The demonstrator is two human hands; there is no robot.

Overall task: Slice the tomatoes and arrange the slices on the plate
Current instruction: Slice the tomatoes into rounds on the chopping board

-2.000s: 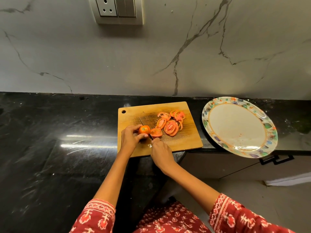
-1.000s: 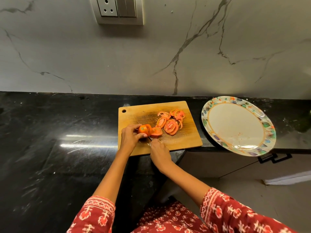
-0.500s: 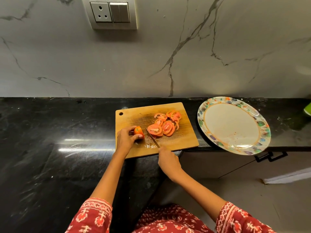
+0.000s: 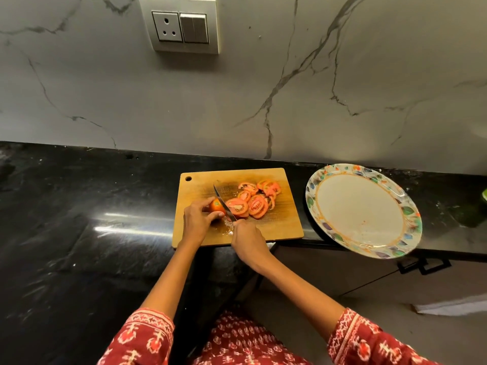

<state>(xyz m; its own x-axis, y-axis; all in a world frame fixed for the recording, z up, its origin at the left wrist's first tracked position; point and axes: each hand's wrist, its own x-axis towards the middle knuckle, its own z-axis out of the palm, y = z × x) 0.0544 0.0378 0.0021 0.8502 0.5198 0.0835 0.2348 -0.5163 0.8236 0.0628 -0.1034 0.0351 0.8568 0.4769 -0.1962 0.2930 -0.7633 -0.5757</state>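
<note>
Slicing, head view | left hand [image 4: 196, 222] pinches tomato end [image 4: 216, 206] steady on board [image 4: 279, 227] at bench front edge | right hand [image 4: 246, 239] grips knife [image 4: 224, 202] against it | slices [image 4: 253, 200] piled clear | plate [image 4: 329, 177] bare, overhanging edge.

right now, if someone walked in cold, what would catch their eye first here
The red tomato slices heaped on the wooden cutting board stand out against the black counter. At the board's left, the left hand pinches the tomato end while the right hand holds the knife against it. To the right, a big plate with a floral rim holds no slices and overhangs the counter's edge.
</note>
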